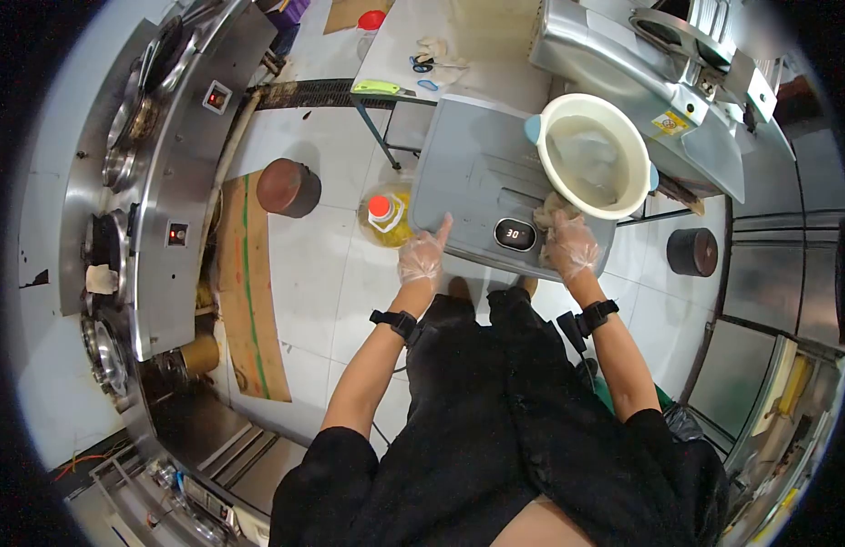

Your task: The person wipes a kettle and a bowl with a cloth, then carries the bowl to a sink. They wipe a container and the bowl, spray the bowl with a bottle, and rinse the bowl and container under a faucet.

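A grey lidded appliance with a lit round display reading 30 stands in front of me. My left hand, in a clear plastic glove, is at its front left corner, the index finger stretched out along the edge. My right hand, also gloved, is closed on a damp-looking greyish-brown cloth against the lid, right of the display. Just beyond that hand a cream basin with blue handles sits on the lid, holding cloudy water. Part of the cloth is hidden by my fingers.
An oil jug with a red cap stands on the floor at left, near a brown stool. A metal slicer is at the back right. A green-handled knife lies on the table's edge. Stoves line the left.
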Tool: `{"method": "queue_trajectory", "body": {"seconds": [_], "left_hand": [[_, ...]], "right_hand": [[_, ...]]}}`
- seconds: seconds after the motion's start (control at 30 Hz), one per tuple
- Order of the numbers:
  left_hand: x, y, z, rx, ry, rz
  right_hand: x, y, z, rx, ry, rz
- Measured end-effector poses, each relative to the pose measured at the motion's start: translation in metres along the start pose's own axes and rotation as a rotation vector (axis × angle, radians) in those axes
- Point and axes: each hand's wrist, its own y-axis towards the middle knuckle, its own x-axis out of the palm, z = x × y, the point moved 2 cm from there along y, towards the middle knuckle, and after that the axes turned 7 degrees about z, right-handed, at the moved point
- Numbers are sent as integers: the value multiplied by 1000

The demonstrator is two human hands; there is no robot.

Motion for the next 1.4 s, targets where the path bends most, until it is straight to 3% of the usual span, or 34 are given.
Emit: {"method": "queue_trajectory", "body": {"seconds": [0.07, 0.3, 0.37, 0.5, 0.9, 1.0, 1.1, 1.17, 1.3, 1.37, 1.4], "left_hand": [[4, 0, -2, 12, -183, 25], [-23, 1, 4, -60, -166, -88], [-18, 2, 3, -117, -268, -71], [-11, -1, 4, -114, -325, 30], [-10, 4, 1, -74, -283, -133], [-27, 1, -3, -236, -394, -266], [-19, -2, -4, -228, -382, -236], [-14, -2, -1, -132, -288, -62], [-21, -1, 1, -153, -343, -132], [-23, -2, 1, -145, -366, -103], [-23, -3, 1, -145, -365, -103]], "right_hand": [[2, -1, 4, 15, 17, -9], [-14, -10, 0, 7, 50, 5], [-14, -12, 1, -41, 96, 126], [-8, -13, 4, -38, 97, 152], [-26, -13, 2, 33, 141, 50], [-39, -24, 3, 16, 191, 99], [-56, -33, -3, -2, 320, 151], [-64, -38, -8, 42, 463, 146], [-69, -44, -7, 68, 603, 238], [-71, -44, -5, 187, 923, 26], [-71, -45, -4, 187, 924, 26]]}}
